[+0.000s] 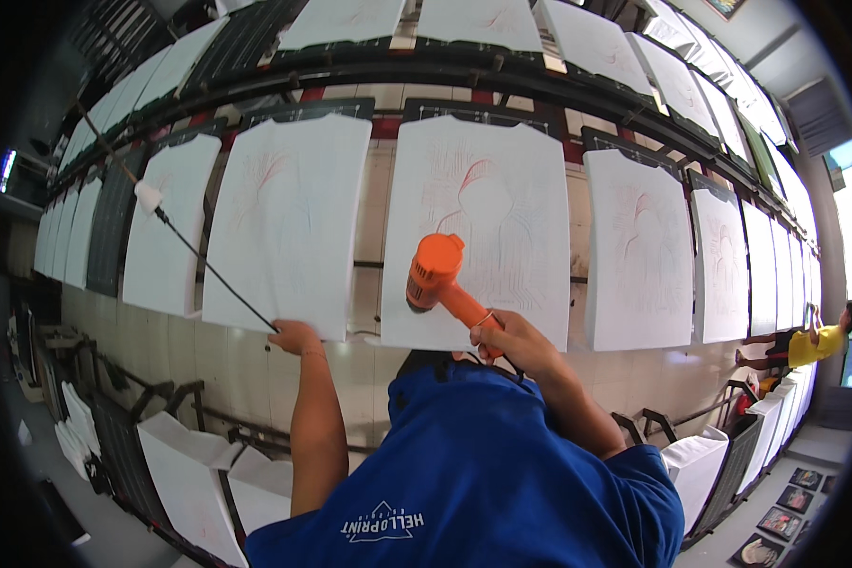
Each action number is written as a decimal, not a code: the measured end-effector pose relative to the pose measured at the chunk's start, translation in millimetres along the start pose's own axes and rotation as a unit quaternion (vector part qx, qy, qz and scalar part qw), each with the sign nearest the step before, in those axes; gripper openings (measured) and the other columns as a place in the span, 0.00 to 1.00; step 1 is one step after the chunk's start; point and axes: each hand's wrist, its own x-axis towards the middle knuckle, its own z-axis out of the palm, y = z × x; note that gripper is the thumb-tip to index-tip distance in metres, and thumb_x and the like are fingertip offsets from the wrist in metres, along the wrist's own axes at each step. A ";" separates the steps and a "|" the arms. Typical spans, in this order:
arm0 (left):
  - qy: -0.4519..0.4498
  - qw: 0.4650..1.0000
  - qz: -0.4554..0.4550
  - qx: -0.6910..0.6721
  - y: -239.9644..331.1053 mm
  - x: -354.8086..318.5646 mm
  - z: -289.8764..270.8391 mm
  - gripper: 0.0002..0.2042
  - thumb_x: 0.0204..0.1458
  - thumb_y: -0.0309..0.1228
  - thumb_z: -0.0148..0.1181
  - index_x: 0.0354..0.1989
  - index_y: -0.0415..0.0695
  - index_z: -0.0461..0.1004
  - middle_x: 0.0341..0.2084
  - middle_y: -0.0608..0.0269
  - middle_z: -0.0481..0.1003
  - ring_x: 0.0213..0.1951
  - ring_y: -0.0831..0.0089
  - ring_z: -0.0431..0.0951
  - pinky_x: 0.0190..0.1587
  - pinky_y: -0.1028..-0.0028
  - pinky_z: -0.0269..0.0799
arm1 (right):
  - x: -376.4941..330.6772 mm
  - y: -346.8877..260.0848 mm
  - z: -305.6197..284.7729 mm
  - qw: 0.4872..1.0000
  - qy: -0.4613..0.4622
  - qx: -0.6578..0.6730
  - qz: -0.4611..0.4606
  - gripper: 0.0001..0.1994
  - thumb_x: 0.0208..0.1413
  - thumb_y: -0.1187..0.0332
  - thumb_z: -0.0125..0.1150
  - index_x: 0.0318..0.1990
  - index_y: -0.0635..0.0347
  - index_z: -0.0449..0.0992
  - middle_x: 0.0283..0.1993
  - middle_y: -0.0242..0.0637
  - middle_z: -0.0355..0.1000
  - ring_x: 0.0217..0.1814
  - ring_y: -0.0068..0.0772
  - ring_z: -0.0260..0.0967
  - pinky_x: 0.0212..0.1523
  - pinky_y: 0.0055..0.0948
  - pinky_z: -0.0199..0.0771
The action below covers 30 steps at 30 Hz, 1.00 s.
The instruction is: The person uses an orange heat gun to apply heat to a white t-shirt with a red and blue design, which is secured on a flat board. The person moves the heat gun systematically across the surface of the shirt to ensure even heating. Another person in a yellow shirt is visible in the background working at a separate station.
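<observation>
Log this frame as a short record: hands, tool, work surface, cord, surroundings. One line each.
left_hand: left hand closed around the black cord
right_hand: right hand gripping the orange hot-air gun by its handle
tool_position: in front of the central white fabric panel; height above it unclear
panel_marks: faint line drawing, some strokes red
cord_far_end: runs up-left to a white connector
neighbours: similar white panels in rows on dark boards
other_person: co-worker in a yellow top, far right
</observation>
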 end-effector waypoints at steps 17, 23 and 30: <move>-0.029 0.998 0.017 -0.055 -17.0 17.5 4.4 0.29 0.65 0.47 0.38 0.56 0.27 0.60 0.46 0.27 0.71 0.47 0.37 0.74 0.50 0.52 0.71 | 11.7 3.3 -15.5 0.994 0.087 -0.015 -0.067 0.19 0.59 0.56 0.58 0.43 0.68 0.71 0.27 0.31 0.67 0.27 0.20 0.65 0.28 0.22 0.68; -0.002 0.996 -0.013 -0.083 -4.0 -1.8 0.8 0.28 0.63 0.48 0.41 0.54 0.30 0.61 0.46 0.28 0.71 0.46 0.38 0.75 0.49 0.51 0.73 | -14.0 -12.2 -60.9 0.962 0.257 0.023 -0.087 0.23 0.63 0.53 0.53 0.47 0.70 0.71 0.34 0.35 0.70 0.29 0.21 0.68 0.30 0.24 0.73; 0.021 1.000 0.010 0.020 -25.4 28.6 13.6 0.29 0.62 0.49 0.42 0.52 0.28 0.64 0.39 0.33 0.75 0.40 0.39 0.78 0.41 0.53 0.77 | -29.9 15.7 -81.7 0.963 0.246 0.092 -0.069 0.22 0.63 0.51 0.51 0.43 0.67 0.73 0.36 0.35 0.72 0.32 0.23 0.73 0.36 0.24 0.76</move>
